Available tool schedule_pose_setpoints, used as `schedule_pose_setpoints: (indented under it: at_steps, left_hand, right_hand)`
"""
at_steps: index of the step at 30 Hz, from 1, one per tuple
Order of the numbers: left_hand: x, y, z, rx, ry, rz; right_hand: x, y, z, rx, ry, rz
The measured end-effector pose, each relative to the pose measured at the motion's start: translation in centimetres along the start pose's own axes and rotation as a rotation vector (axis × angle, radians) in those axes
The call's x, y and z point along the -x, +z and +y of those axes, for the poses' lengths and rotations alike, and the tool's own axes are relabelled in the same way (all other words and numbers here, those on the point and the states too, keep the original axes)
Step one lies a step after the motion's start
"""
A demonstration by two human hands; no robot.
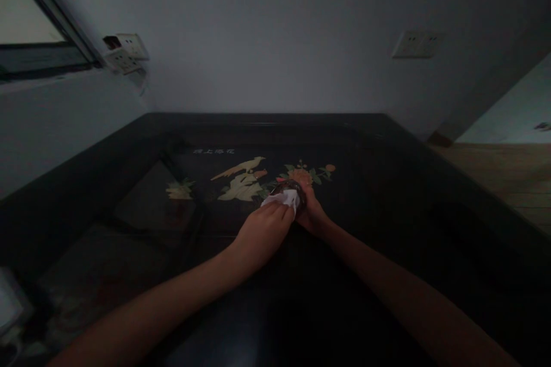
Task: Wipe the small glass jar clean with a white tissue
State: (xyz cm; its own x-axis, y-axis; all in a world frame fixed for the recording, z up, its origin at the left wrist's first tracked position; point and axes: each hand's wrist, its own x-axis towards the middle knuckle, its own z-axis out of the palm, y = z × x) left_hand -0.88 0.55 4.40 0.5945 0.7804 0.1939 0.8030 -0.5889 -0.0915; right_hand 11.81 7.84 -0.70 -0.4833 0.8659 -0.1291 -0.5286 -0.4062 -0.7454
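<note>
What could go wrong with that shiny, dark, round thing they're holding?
The dark, shiny, rounded object might slip from the right hand and knock the glossy black tabletop with the bird-and-flower picture. The crumpled white cloth or tissue under the left hand could slide on that shiny surface. Dim light may make slips harder to notice.
</note>
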Motion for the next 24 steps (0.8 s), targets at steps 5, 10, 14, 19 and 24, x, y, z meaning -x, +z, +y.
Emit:
schedule_pose_setpoints:
  at_steps: [5,10,14,19,24]
  left_hand:
    - [0.3,-0.2,-0.3,-0.142,0.012,0.037]
    - [0.4,-0.4,-0.8,-0.231,0.061,0.024]
    - [0.5,-0.6,-0.6,-0.196,0.069,-0.001]
    - [0.4,-0.9,0.5,-0.034,0.030,-0.050]
    - [0.3,-2.1,0.7,0.348,-0.113,-0.130]
  right_hand:
    - [-0.3,-0.3,0.4,0.010,0.004,0.011]
    - [-0.5,-0.4,0.5,-0.006,0.052,-0.020]
    - [-0.2,-0.2,0.5,0.055,0.037,-0.056]
    - [0.2,-0.2,0.5,0.103,-0.033,-0.053]
    - [0.6,0.0,0.2,0.103,-0.019,-0.059]
